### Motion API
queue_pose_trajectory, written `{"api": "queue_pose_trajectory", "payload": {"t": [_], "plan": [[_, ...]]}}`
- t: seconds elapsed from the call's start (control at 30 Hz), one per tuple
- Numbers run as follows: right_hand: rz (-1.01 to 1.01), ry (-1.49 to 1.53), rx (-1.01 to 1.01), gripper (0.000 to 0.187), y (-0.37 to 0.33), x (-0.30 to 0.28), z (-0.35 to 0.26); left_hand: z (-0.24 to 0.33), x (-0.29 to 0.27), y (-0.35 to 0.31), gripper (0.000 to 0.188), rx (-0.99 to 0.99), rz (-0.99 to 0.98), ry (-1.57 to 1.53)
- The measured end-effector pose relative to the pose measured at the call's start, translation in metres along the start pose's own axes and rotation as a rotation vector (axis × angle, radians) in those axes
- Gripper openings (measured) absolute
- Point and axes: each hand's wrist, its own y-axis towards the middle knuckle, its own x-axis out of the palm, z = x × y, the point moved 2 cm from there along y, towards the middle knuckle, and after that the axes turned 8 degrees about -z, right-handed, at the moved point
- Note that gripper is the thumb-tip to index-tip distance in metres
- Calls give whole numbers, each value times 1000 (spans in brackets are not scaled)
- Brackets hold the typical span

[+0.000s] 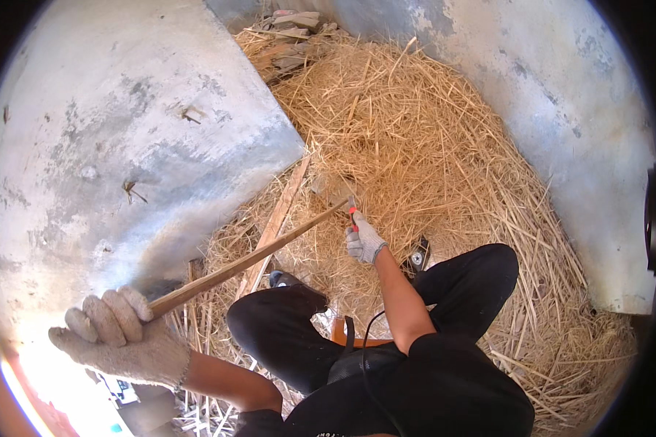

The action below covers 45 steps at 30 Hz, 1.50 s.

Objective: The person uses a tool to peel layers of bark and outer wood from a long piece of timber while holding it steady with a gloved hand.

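Observation:
My left hand [124, 335], in a pale knitted work glove, is closed round the near end of a long, slightly curved wooden stick [244, 261]. The stick slants up and away to the right, over the straw. At its far end my right hand [364, 239], gloved the same way, grips a small hand tool with a red handle [353, 212]. The tool's metal tip is at or very close to the stick's end; its exact kind is too small to tell.
Loose straw and shavings [408, 124] cover the floor around me. A flat wooden board [277, 211] lies beyond the stick, beside a pale, worn wall [124, 131]. Another wall [554, 80] curves along the right. Scrap wood pieces [291, 33] are at the back. I sit on a low orange seat [339, 331].

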Motion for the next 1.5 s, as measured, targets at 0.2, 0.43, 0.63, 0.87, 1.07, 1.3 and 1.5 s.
{"api": "queue_pose_trajectory", "payload": {"t": [0.2,0.43,0.63,0.87,1.07,1.3,1.5], "plan": [[184,-639,-550,57,-89,100,17,0,-12,-2,54,-17,-191,-161],[351,-1510,-804,60,-103,94,46,-7,-39,-5,55,-100,-396,-541],[476,-1444,-505,64,-100,53,17,-4,-32,-7,55,-83,-503,-579],[337,-1516,-630,58,-120,105,39,-7,-33,-3,54,-69,-485,-516],[264,-1415,-729,62,-136,117,13,-8,-33,-5,54,-62,-477,-495],[229,-1398,-725,65,-123,121,29,-5,-31,2,53,-39,-461,-475],[675,-1486,-378,70,-77,28,-2,-1,-28,-7,53,-32,-441,-477]]}}
